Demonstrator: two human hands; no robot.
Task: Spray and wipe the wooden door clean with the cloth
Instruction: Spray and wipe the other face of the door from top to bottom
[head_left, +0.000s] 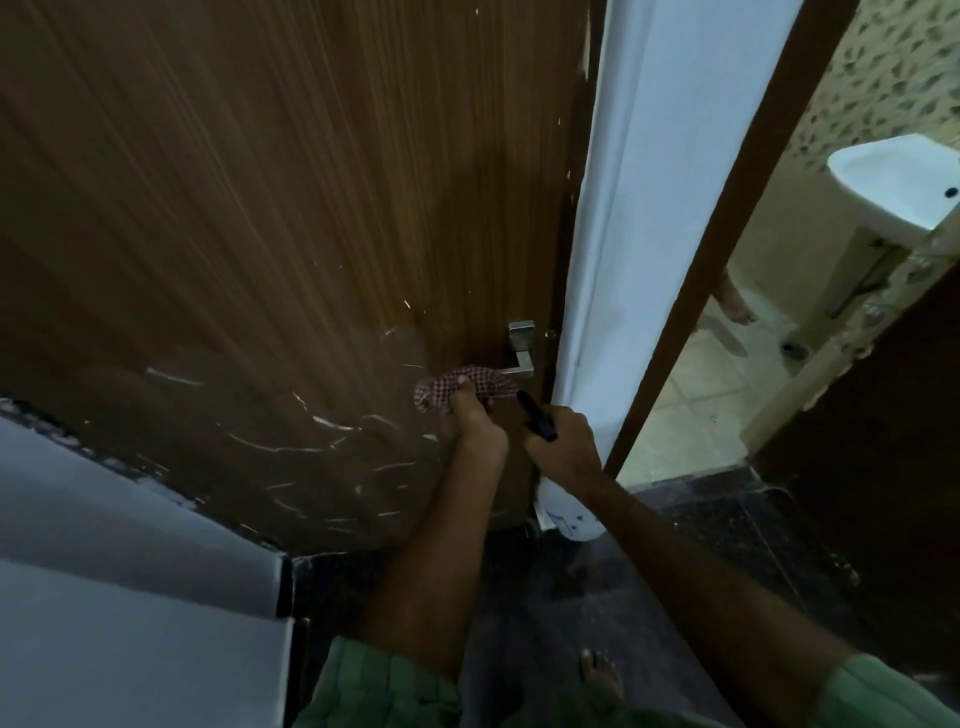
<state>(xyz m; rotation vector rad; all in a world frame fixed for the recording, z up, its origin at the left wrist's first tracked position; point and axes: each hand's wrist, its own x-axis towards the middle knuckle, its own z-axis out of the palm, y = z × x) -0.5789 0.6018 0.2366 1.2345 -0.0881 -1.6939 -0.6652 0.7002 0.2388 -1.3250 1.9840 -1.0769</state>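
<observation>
A white wall (628, 218) stands at centre right, with a brown frame (727, 228) along its right edge. Past the frame, a white sink (893, 182) hangs on a patterned wall (893, 67) above pale tiles (691, 415). The near floor (701, 561) is dark stone. A grey panel (114, 571) fills the lower left.
</observation>
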